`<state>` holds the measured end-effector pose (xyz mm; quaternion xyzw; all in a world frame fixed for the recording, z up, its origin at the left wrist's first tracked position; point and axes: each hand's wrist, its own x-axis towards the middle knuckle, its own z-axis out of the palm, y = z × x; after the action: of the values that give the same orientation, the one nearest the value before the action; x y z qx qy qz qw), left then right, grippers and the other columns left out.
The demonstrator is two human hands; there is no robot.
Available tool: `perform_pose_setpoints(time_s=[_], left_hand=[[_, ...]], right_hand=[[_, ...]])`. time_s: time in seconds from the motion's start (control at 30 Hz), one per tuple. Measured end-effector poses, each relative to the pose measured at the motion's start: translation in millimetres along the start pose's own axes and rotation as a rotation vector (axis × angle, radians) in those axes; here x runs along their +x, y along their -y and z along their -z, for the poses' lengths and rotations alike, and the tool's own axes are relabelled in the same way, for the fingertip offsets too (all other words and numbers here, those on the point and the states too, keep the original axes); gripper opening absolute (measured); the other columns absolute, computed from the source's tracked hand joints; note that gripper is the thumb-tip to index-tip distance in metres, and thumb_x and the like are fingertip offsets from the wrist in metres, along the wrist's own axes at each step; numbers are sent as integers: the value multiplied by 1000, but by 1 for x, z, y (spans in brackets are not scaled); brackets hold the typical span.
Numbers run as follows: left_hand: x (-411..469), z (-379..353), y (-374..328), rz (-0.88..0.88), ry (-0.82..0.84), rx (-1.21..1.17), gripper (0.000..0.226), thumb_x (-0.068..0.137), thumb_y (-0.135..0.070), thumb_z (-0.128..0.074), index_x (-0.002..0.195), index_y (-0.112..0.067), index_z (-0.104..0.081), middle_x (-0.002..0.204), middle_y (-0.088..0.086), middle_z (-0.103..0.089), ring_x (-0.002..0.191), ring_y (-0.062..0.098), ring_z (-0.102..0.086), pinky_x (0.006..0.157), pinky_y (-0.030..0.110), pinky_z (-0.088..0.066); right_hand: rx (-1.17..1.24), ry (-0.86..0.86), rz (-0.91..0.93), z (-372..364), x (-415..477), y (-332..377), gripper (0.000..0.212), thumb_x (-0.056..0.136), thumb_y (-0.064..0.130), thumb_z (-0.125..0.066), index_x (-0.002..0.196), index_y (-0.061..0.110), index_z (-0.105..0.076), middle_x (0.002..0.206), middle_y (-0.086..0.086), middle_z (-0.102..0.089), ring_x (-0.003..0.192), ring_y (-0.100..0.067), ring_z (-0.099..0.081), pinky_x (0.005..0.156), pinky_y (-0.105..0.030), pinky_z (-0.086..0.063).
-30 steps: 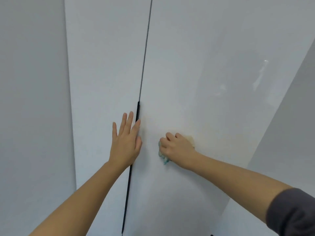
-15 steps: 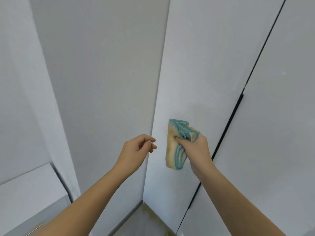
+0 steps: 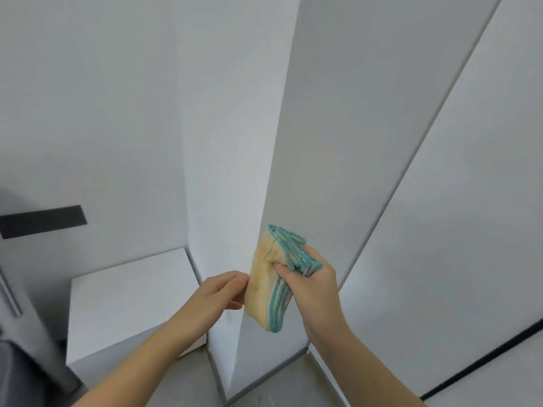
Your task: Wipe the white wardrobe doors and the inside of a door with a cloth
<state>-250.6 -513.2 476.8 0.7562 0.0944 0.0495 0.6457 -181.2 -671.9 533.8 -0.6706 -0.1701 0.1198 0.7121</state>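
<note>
My right hand (image 3: 310,284) grips a folded yellow cloth with teal stripes (image 3: 269,284) and holds it upright in the air, away from the wardrobe. My left hand (image 3: 219,292) is curled beside the cloth, its fingertips at the cloth's left edge; whether they pinch it is unclear. White wardrobe doors (image 3: 440,215) fill the right side, split by thin dark gaps. The wardrobe's end panel (image 3: 235,142) runs down the middle, behind the cloth.
A low white cabinet (image 3: 129,304) stands at the lower left against the wall. A dark strip (image 3: 41,221) is on the left wall, with a metal bar handle (image 3: 8,295) near the left edge. Grey floor (image 3: 282,386) shows below.
The view swung left from the door fronts to the wardrobe's corner. My right hand lifted the cloth off the door. My left hand left the door and came up to the cloth's edge.
</note>
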Motion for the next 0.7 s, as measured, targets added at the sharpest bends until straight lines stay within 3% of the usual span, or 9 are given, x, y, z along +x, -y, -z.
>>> perform_pose_setpoints(time_s=[0.1,0.2,0.3,0.37,0.47,0.53,0.6,0.7], left_hand=[[5,60,30,56,34,-64,45,92,-51,-51,99,-11,-71,95,10,-70,91,21,-67,95,39,-53],[20,134,58,107,18,-100,33,90,-39,-59,96,-8,-70,86,3,-72,84,16,-67,92,38,-54],[33,189,85,183,-85,-85,25,93,-29,-59,93,-6,-70,83,3,-72,79,15,-67,90,39,-56],[47,229,107,252,-188,-56,25,95,-30,-59,90,-9,-71,84,5,-71,80,19,-67,89,39,-57],[76,279,134,302,-330,37,22,95,-34,-59,95,-15,-69,95,6,-71,92,26,-66,84,36,-56],[96,305,150,336,-433,164,27,94,-36,-60,112,-17,-63,117,4,-64,104,25,-61,85,34,-50],[107,321,160,379,-496,223,40,93,-35,-61,128,-17,-53,134,5,-52,119,26,-54,90,36,-45],[118,324,167,312,-523,267,32,94,-26,-62,124,-19,-54,138,8,-47,118,24,-53,92,38,-45]], right_hand=[[-3,-4,-57,-63,22,-24,25,83,-5,-67,95,17,-68,84,5,-73,79,-7,-69,67,-17,-53],[-42,-4,-94,-134,56,-56,21,84,-2,-67,94,15,-68,86,-1,-71,79,-10,-67,69,-21,-54],[-85,-18,-147,-178,83,-85,16,82,2,-70,92,15,-67,88,-3,-70,77,-9,-64,70,-23,-55],[-126,-19,-235,-215,108,-111,12,81,8,-72,90,15,-67,89,-6,-69,81,-15,-63,75,-33,-59],[-153,36,-351,-257,148,-147,21,82,14,-73,101,19,-65,101,-5,-68,98,-23,-64,85,-41,-58],[-219,74,-426,-272,171,-164,51,83,16,-72,130,20,-52,126,-2,-59,112,-19,-57,90,-33,-53],[-313,64,-500,-273,183,-172,66,86,18,-68,145,19,-37,139,-5,-47,117,-17,-50,87,-27,-43],[-396,76,-463,-261,183,-172,52,88,18,-62,137,22,-47,135,0,-51,112,-12,-54,83,-23,-44]])
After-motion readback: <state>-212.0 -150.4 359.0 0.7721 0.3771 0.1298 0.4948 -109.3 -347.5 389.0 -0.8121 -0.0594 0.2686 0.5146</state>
